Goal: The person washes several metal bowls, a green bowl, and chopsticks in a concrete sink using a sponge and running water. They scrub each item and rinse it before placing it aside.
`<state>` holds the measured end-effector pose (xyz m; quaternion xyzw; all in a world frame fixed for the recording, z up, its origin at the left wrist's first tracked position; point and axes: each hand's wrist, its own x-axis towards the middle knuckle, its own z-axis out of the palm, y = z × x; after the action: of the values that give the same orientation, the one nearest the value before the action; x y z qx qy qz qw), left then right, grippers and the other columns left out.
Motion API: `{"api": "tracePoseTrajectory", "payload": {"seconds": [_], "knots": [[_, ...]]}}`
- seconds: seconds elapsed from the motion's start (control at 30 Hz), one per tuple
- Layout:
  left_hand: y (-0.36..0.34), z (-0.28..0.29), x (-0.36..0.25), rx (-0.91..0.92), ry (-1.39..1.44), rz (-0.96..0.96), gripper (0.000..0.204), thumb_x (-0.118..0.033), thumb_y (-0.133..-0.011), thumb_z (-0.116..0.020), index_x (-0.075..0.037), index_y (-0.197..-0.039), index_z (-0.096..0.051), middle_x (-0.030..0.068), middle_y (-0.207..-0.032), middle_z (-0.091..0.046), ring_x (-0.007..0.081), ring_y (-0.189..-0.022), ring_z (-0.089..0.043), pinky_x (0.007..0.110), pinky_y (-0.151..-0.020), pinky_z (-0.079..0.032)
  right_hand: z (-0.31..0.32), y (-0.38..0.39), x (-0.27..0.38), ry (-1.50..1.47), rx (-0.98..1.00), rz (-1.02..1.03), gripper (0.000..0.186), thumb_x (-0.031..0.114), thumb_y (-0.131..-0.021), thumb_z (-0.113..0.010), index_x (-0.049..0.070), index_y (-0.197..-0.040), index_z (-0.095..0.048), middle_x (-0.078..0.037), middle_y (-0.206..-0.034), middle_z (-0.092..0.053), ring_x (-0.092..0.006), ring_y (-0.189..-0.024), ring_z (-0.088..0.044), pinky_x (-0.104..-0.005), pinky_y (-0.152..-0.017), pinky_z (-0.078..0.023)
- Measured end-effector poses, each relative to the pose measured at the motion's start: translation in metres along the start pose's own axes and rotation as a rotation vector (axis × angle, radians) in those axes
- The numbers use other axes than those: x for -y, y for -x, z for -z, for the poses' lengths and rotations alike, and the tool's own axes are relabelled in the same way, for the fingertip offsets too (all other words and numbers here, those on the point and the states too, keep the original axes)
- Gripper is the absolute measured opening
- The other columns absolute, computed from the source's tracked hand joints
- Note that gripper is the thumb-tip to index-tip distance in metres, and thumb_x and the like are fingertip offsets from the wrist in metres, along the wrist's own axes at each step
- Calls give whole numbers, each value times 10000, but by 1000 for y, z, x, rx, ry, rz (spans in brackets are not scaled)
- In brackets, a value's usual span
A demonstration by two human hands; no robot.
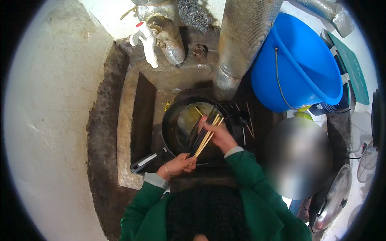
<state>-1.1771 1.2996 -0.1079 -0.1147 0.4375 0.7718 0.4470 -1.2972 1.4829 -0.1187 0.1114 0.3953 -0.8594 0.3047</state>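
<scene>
My left hand point(180, 165) is closed around the lower ends of a bundle of chopsticks point(207, 138), some dark and some pale wood. The bundle slants up to the right above a black frying pan point(165, 132) in the sink. My right hand point(218, 134) is closed on the upper part of the same bundle, its fingers partly hidden and a little blurred; something reddish shows at the fingertips. Cloudy, yellowish liquid point(189, 116) lies in the pan. The pan's dark handle point(146, 160) points to the lower left.
A white tap point(146, 42) rises behind the stone sink point(125, 132). Beside a foil-wrapped pipe point(243, 40) stands a blue bucket point(265, 80). Thin sticks and a dark ladle-like utensil point(241, 117) lie right of the pan. A metal lid point(333, 197) leans at lower right.
</scene>
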Motion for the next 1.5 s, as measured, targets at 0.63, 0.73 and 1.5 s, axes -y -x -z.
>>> {"api": "tracePoseTrajectory", "payload": {"seconds": [0.63,0.73,1.5], "knots": [[16,10,-14,-242,-299,-18,215,-278,-897,-520,-68,-860,-495,-33,-640,-411,62,-533,-366,203,-466,-298,-29,16,14,1715,612,774,241,175,-749,-556,155,-985,-600,-62,-985,-556,-257,-997,-511,-476,-971,-293],[27,9,-21,-265,-430,40,221,-272,-903,-514,-57,-862,-488,-25,-623,-408,61,-513,-357,206,-450,-284,3,-1,37,1712,514,717,239,145,-771,-542,140,-1004,-595,-74,-990,-559,-272,-972,-523,-448,-916,-359],[-11,-4,10,-105,-191,-107,207,-241,-939,-445,-71,-821,-434,13,-629,-446,83,-512,-378,217,-446,-318,-3,-13,28,-117,50,184,284,-40,-796,-563,20,-1063,-490,-92,-921,-571,-224,-861,-582,-405,-795,-493]]}}
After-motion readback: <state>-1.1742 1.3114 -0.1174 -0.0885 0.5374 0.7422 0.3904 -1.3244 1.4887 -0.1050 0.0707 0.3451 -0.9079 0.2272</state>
